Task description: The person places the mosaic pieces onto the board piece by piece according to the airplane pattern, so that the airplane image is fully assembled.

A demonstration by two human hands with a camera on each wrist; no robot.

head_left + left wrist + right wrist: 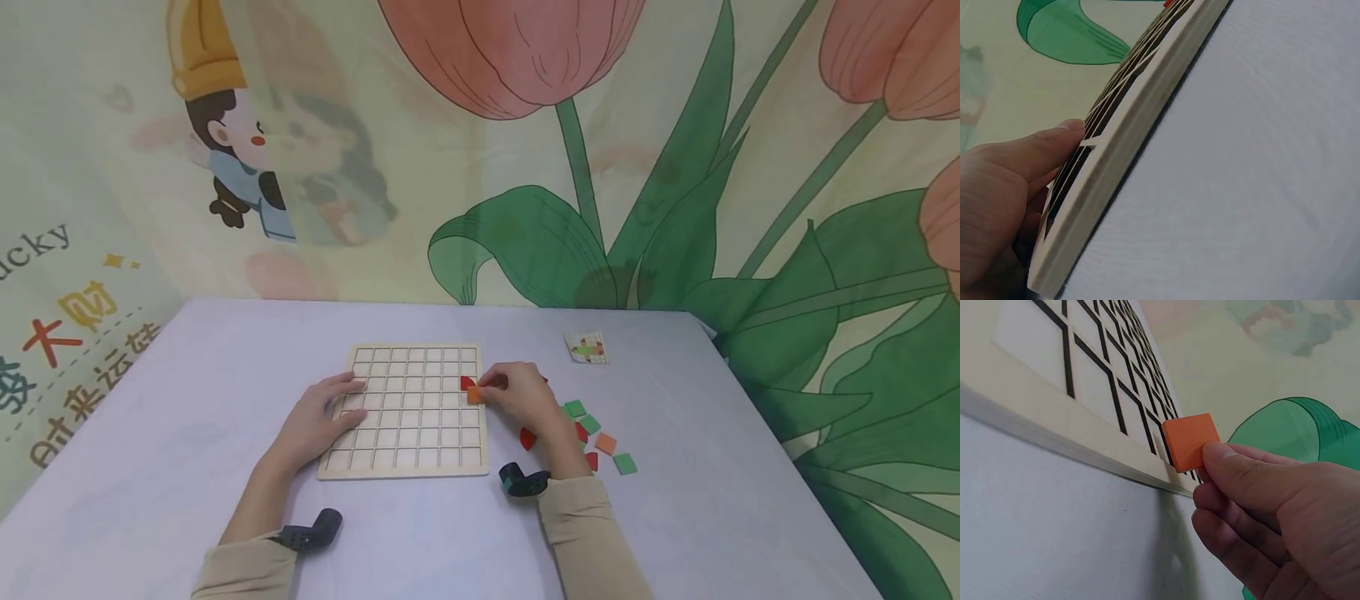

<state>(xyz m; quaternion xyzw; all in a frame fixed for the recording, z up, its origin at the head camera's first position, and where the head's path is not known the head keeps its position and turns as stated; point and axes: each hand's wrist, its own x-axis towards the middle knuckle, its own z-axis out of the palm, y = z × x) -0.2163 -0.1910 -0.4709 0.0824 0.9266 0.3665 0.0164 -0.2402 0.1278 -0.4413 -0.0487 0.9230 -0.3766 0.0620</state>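
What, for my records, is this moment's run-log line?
left hand: touching grid board; right hand: pinching orange tile; red piece: on board

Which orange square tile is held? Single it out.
The orange square tile pinched by the right hand near the wooden grid board; the other visible orange tile lies on the white table.

We note: held tile (1190, 440), orange; board (410, 419), pale cream, dark-gridded; tabletop (420, 533), white; backdrop (420, 167), yellowish, printed with pink tulips (517, 50), green leaves (528, 242).
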